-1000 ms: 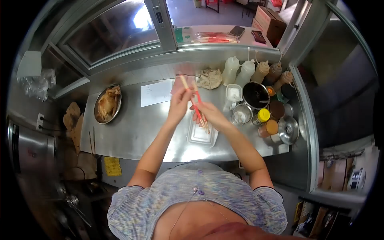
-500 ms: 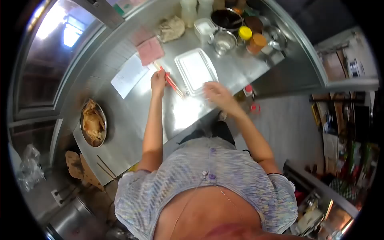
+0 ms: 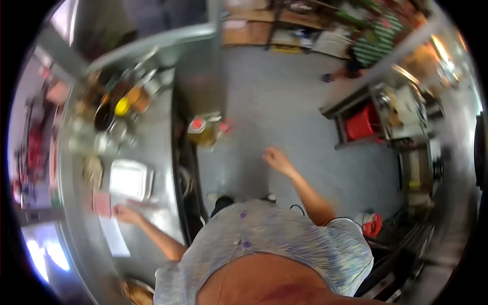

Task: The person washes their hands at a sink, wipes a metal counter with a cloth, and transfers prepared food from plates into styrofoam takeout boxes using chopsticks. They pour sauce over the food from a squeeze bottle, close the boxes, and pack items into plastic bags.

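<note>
My left hand (image 3: 126, 213) rests low over the steel counter, closed around the end of red-handled chopsticks (image 3: 144, 204), which are blurred. Beside it are a pink cloth (image 3: 101, 204) and a sheet of white paper (image 3: 116, 238). Just beyond the chopsticks sits a white plastic container (image 3: 128, 180). My right hand (image 3: 277, 159) hangs in the air over the floor, away from the counter. Its fingers are loosely apart and a little smeared, with nothing visible in them.
Jars, a dark pot and a yellow-lidded jar (image 3: 122, 107) crowd the counter's far end. A red-capped oil jug (image 3: 201, 131) stands beside the counter. A cooked chicken (image 3: 137, 294) shows at the lower edge. Across the grey floor are a person in green stripes (image 3: 377, 43) and a red bin (image 3: 363, 123).
My view has swung to the right, so the counter now lies on the left and more floor shows. My right hand has left the white container's edge and is out over the floor.
</note>
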Available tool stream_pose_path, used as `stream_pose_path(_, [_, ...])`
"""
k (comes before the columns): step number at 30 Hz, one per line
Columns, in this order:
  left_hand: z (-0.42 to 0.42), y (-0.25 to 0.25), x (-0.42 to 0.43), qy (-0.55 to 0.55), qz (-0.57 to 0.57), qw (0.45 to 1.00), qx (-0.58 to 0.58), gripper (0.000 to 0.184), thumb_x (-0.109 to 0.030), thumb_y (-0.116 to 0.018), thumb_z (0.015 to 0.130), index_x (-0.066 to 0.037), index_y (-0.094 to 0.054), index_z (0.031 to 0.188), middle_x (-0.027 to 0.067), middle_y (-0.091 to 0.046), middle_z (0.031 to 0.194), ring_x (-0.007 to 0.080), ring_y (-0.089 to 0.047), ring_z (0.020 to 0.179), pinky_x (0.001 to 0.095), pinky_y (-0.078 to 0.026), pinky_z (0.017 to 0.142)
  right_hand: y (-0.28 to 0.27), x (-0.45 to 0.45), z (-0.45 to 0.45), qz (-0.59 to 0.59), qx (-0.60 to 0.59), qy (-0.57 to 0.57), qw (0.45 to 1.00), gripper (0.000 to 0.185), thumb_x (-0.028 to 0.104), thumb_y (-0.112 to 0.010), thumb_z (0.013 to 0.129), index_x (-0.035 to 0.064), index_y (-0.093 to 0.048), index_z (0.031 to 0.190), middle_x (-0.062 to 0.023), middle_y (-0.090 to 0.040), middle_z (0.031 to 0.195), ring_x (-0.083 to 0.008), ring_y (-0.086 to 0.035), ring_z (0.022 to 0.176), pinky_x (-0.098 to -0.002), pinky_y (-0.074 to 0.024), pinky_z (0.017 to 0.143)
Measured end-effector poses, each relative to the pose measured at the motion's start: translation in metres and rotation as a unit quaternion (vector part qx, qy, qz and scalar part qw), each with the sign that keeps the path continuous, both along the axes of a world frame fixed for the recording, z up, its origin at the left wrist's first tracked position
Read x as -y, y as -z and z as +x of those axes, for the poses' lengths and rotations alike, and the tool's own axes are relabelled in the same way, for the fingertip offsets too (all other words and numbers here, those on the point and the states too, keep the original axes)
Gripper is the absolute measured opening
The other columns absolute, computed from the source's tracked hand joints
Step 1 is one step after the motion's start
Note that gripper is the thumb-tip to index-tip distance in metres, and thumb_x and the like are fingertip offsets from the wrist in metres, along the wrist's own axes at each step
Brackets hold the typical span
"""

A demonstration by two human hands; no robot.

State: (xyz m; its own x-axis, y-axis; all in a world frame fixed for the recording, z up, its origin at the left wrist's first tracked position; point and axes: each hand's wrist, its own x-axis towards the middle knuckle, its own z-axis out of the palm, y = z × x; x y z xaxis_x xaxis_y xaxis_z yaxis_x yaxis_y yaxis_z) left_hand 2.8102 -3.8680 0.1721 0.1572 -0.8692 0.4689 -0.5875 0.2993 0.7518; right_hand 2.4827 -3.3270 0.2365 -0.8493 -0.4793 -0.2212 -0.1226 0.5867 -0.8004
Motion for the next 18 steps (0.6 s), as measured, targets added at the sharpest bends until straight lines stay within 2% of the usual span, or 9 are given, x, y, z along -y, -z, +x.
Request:
stream_pose_path(1, [-0.088,-0.042,-0.048,0.031,-0.004,0.997,-0.075,0.035,-0.024,-0.049,0.085,0.002,-0.05,0.109,0.0177,-0.055,0.103,0.0279,-0.054,0.089,0.035,-0.044,0.076,0.007,-0.051,-0.008,0.003,-0.036,0.032,0.999,0.032,0.026,-0.055,0.08,0.003,-0.054,0.102,-0.011,-0.059,0.075,-0.022,-0.056,0.07,-0.0326,-0.045,0.064])
stream_pose_path(2, [-0.114,-0.094,-0.101,0.03,-0.003,0.992,-0.119,0.035,-0.022,-0.05,0.086,0.002,-0.048,0.111,0.0175,-0.055,0.103,0.0262,-0.054,0.089,0.0336,-0.044,0.075,0.019,-0.074,0.007,0.01,-0.04,0.033,0.999,0.033,0.027,-0.055,0.08,0.0028,-0.055,0.102,-0.0116,-0.059,0.075,-0.023,-0.056,0.07,-0.0332,-0.0451,0.065])
stream_pose_path(4, [-0.176,-0.121,-0.165,0.137,-0.035,0.967,-0.212,0.033,-0.019,-0.049,0.087,0.002,-0.047,0.111,0.0161,-0.053,0.105,0.0225,-0.054,0.087,0.0316,-0.044,0.074,0.02,-0.124,0.01,-0.007,0.06,0.036,0.998,0.034,0.028,-0.055,0.079,0.0024,-0.055,0.101,-0.014,-0.06,0.078,-0.0257,-0.057,0.07,-0.0344,-0.0452,0.065])
stream_pose_path(5, [-0.187,-0.122,-0.186,0.168,0.006,0.962,-0.215,0.031,-0.016,-0.048,0.087,0.003,-0.046,0.111,0.0143,-0.052,0.103,0.0211,-0.053,0.084,0.0302,-0.044,0.074,0.018,-0.157,0.02,-0.014,0.007,0.042,0.999,0.034,0.027,-0.055,0.079,0.0022,-0.055,0.102,-0.0138,-0.061,0.079,-0.0244,-0.057,0.07,-0.0336,-0.0452,0.063])
stream_pose_path(7, [-0.237,-0.119,-0.243,0.301,-0.039,0.927,-0.22,0.028,-0.016,-0.048,0.088,0.003,-0.045,0.108,0.0106,-0.051,0.096,0.0178,-0.052,0.08,0.0284,-0.045,0.073,0.035,-0.21,0.029,-0.024,-0.077,0.059,0.995,0.034,0.026,-0.055,0.079,0.0017,-0.054,0.102,-0.0132,-0.061,0.08,-0.0219,-0.057,0.068,-0.0319,-0.0452,0.061])
stream_pose_path(8, [-0.266,-0.129,-0.288,0.311,-0.048,0.927,-0.202,0.027,-0.016,-0.048,0.087,0.001,-0.045,0.108,0.0096,-0.05,0.096,0.0158,-0.052,0.08,0.0265,-0.046,0.069,0.038,-0.235,0.033,-0.025,-0.042,0.097,0.994,0.034,0.026,-0.055,0.079,0.0015,-0.054,0.102,-0.0124,-0.061,0.08,-0.0204,-0.057,0.067,-0.0312,-0.0451,0.06])
stream_pose_path(10, [-0.308,-0.139,-0.367,0.414,0.117,0.857,-0.284,0.026,-0.016,-0.049,0.087,-0.002,-0.046,0.11,0.0085,-0.051,0.097,0.0138,-0.052,0.08,0.0247,-0.047,0.069,0.034,-0.289,0.043,-0.017,0.031,0.169,0.985,0.034,0.026,-0.055,0.08,0.001,-0.054,0.102,-0.0106,-0.061,0.079,-0.0175,-0.056,0.065,-0.0297,-0.0449,0.058])
stream_pose_path(14, [-0.377,-0.129,-0.475,0.526,0.144,0.776,-0.315,0.025,-0.015,-0.05,0.087,-0.003,-0.046,0.109,0.006,-0.051,0.097,0.0118,-0.051,0.082,0.0232,-0.046,0.069,0.014,-0.366,0.065,-0.115,0.041,0.279,0.953,0.033,0.027,-0.054,0.081,0.0006,-0.054,0.102,-0.0075,-0.059,0.075,-0.0137,-0.054,0.062,-0.0285,-0.0445,0.056])
stream_pose_path(18, [-0.423,-0.127,-0.555,0.63,0.161,0.724,-0.229,0.025,-0.016,-0.05,0.087,-0.002,-0.047,0.108,0.0047,-0.052,0.091,0.0103,-0.05,0.071,0.0234,-0.045,0.065,0.027,-0.422,0.069,-0.141,0.055,0.361,0.92,0.034,0.027,-0.053,0.082,-0.0002,-0.053,0.102,-0.0064,-0.058,0.076,-0.0131,-0.053,0.06,-0.0279,-0.0441,0.055])
